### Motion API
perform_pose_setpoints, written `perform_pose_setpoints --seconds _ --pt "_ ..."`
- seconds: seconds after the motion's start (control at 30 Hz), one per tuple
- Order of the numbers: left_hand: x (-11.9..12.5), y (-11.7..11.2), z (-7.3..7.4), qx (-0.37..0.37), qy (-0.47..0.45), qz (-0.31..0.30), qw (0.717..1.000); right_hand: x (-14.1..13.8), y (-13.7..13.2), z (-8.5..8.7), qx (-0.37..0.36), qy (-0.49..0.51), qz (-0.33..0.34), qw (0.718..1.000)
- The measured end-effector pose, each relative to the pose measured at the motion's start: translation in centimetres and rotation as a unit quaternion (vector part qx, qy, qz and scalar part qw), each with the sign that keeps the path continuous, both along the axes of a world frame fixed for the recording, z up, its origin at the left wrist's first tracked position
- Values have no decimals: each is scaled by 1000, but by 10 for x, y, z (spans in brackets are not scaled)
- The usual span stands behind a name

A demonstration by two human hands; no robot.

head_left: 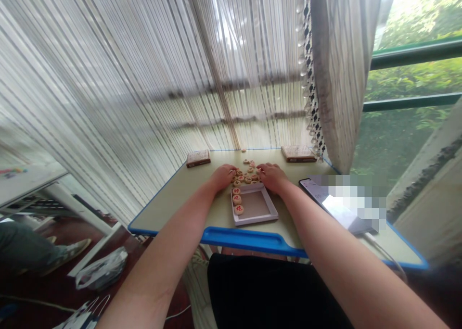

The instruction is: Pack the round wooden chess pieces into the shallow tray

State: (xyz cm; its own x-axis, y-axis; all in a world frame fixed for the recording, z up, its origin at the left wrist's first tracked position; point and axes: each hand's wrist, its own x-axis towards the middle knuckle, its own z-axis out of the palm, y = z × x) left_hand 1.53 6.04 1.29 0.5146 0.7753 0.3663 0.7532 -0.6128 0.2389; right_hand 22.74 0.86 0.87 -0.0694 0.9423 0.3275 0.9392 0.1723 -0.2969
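Observation:
A pile of round wooden Chinese chess pieces (248, 179) lies on the table behind a shallow white box tray (257, 219). Three pieces with red characters, one of them a chess piece (238, 209) nearest me, stand in a column along the tray's left wall. My left hand (224, 176) rests at the pile's left side, fingers stretched toward the pieces and touching its edge. On the opposite side, my right hand (273, 177) has its fingers apart, fingertips by the pieces. Both palms face down, and their undersides are hidden.
Flat brown boxes, a left box (198, 158) and a right box (298, 153), sit at the table's far corners. A phone (334, 206) with a white cable lies at right. The table (169, 194) has a blue rim. String curtains (162, 79) hang behind it.

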Motion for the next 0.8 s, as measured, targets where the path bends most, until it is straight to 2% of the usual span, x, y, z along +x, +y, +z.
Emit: perform_pose_setpoints --seconds 0.2,0.37,0.5,0.57,0.8 --pt "0 -3 2 -34 -53 21 998 -1 -5 8 -36 -4 92 995" --pt "-5 1 -1 -41 -66 11 997 5 -6 11 -59 14 60 996" --pt "-11 8 -8 -80 -131 63 986 10 -6 10 -58 62 40 996" --pt "-12 10 -10 -95 -153 71 981 11 -7 10 -49 81 35 995" --pt "-11 10 -8 -159 -234 71 956 13 -7 8 -18 57 31 998"
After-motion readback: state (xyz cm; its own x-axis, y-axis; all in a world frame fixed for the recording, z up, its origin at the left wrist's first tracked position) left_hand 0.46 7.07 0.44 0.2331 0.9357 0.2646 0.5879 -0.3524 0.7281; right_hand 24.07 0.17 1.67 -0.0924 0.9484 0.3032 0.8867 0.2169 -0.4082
